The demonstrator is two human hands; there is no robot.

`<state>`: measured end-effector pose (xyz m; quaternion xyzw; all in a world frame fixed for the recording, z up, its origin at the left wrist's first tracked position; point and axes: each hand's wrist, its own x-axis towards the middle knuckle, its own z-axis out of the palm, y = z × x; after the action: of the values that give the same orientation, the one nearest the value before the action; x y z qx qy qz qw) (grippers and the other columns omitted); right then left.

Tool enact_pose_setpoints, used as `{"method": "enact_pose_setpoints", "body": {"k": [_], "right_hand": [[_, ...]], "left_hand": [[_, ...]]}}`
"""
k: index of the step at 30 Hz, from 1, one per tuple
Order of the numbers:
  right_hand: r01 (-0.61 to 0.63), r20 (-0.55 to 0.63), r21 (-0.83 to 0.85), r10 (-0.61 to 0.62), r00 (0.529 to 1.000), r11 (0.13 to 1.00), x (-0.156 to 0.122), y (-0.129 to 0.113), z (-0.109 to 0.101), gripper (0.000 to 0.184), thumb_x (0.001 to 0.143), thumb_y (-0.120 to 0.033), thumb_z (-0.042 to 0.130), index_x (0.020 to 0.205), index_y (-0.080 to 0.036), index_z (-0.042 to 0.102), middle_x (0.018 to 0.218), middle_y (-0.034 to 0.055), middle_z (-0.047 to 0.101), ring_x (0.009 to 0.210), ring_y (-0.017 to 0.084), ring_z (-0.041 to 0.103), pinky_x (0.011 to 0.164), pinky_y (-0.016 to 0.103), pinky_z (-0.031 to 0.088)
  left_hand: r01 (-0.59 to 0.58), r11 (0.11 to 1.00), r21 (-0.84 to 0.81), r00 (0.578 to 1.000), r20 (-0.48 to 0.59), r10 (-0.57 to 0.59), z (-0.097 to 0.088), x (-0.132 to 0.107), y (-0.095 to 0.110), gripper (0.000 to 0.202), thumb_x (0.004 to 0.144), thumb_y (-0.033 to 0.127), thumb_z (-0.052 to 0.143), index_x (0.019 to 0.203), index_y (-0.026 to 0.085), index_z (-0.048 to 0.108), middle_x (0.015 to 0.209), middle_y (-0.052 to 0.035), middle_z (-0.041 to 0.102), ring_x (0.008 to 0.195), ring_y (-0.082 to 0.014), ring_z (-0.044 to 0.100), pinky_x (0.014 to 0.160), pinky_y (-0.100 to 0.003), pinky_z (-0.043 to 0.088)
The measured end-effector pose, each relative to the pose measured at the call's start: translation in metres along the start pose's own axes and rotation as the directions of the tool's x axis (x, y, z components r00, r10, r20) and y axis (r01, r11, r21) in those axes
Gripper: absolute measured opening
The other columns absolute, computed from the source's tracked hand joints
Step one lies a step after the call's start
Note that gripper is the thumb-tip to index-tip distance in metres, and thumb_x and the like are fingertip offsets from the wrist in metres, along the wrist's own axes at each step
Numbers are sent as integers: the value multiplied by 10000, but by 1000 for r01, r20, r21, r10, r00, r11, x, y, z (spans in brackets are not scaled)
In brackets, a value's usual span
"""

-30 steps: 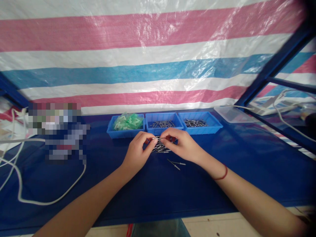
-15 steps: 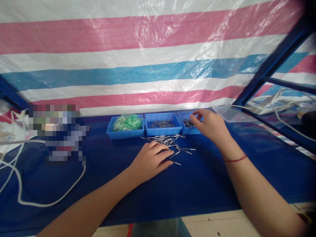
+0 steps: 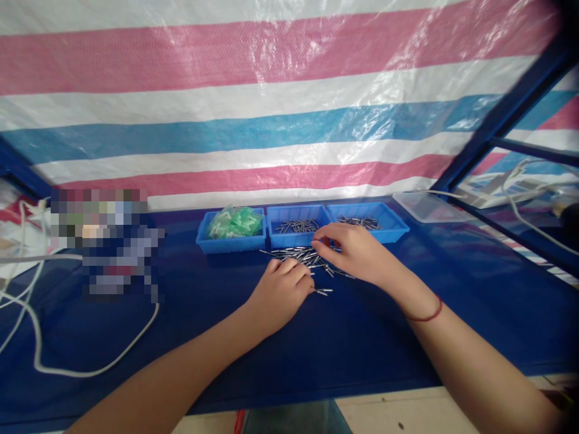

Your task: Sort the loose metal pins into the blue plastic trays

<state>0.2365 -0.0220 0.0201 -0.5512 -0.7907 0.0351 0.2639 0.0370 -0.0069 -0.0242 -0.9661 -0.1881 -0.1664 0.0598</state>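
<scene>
A loose heap of thin metal pins [image 3: 304, 255] lies on the dark blue table [image 3: 344, 337], just in front of three small blue trays. My left hand [image 3: 283, 290] rests knuckles-up at the heap's near edge, fingers curled down onto the pins. My right hand [image 3: 355, 253] reaches into the heap from the right, fingertips pinched among the pins; what they grip is too small to make out. The left tray [image 3: 230, 230] holds green and white plastic pieces. The middle tray [image 3: 297, 226] and the right tray [image 3: 368, 222] hold metal pins.
A clear plastic box [image 3: 425, 208] sits right of the trays by a slanted blue frame bar [image 3: 493, 114]. A white cable [image 3: 85, 361] loops over the table's left side. A striped tarp [image 3: 271, 102] hangs behind. The table's front edge runs along the bottom.
My right hand has come back from the right tray to the heap of pins. My left hand has drawn its fingers in and stayed at the heap's near edge.
</scene>
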Motion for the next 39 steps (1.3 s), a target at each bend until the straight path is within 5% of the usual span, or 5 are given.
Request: {"method": "enact_pose_setpoints", "body": {"k": [12,18,21,25,39], "right_hand": [[35,118,92,-46,992,995,-2,-10,17,176,893,-288,521,868,-175,653,785,35,625,718,148,574,684,269,410],[105,51,204,-117,992,973,-2,-19,28,214,933,-275,479,882,-162,655,840,58,613,789,160,575,724,285,431],[68,-25,356,-63,998,932,-1,-22,33,226,933,-284,486,844,-167,658,780,39,610,716,140,558,666,269,423],[2,-63,507,35,997,862,-2,-24,37,234,913,-341,524,830,-172,663,759,31,613,678,134,539,614,266,410],[-58,-24,615,93,995,786,-1,-23,36,204,881,-339,556,872,-172,673,825,40,635,676,126,540,606,270,422]], "left_hand": [[305,946,110,952,-21,-305,-9,-1,-31,174,960,274,456,944,203,614,1012,-23,639,937,-219,539,746,-362,319],[305,943,-135,944,-84,-318,-17,-2,-29,210,968,261,432,927,193,626,942,-27,668,895,-197,585,799,-343,378],[371,781,-503,854,-147,-500,-18,-3,-29,153,929,275,506,987,192,620,935,-21,678,854,-161,617,781,-283,435],[384,497,-778,748,-54,-662,-17,-4,-28,207,840,328,623,983,180,642,894,-20,689,800,-151,634,740,-248,476],[317,376,-870,740,-21,-672,-20,-2,-25,182,849,336,598,913,176,657,856,-19,693,762,-146,651,734,-245,510]]}}
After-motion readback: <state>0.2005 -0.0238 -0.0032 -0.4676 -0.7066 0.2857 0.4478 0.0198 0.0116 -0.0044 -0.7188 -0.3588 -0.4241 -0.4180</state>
